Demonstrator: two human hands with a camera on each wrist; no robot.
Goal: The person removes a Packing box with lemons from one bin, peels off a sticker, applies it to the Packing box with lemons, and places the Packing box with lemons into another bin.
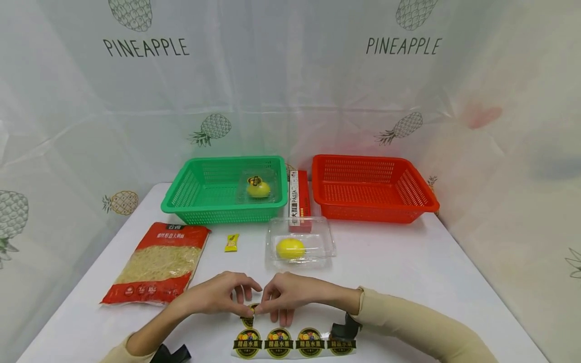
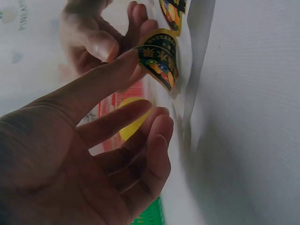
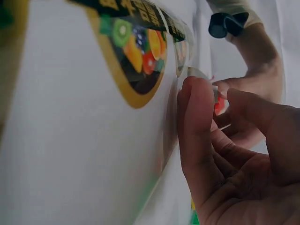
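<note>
A round black-and-gold fruit sticker (image 2: 160, 52) bends up from a strip of labels (image 1: 294, 343) on the table. My left hand (image 1: 222, 293) touches its edge with the thumb (image 2: 115, 65); the other fingers of that hand stand apart from it, loosely bent. From the opposite side my right hand (image 1: 290, 292) pinches at the sticker's edge with thumb and index finger (image 3: 199, 105). Its remaining fingers reach down onto the strip. Several matching stickers lie in a row along the strip's near side.
Beyond the hands, a clear clamshell box (image 1: 317, 242) holds a yellow fruit (image 1: 291, 248). A pasta bag (image 1: 156, 264), small yellow packet (image 1: 231, 243) and red pasta box (image 1: 305, 201) lie around it. Green (image 1: 222, 217) and red baskets (image 1: 372, 212) stand behind; another boxed fruit (image 1: 259, 189) sits in the green one.
</note>
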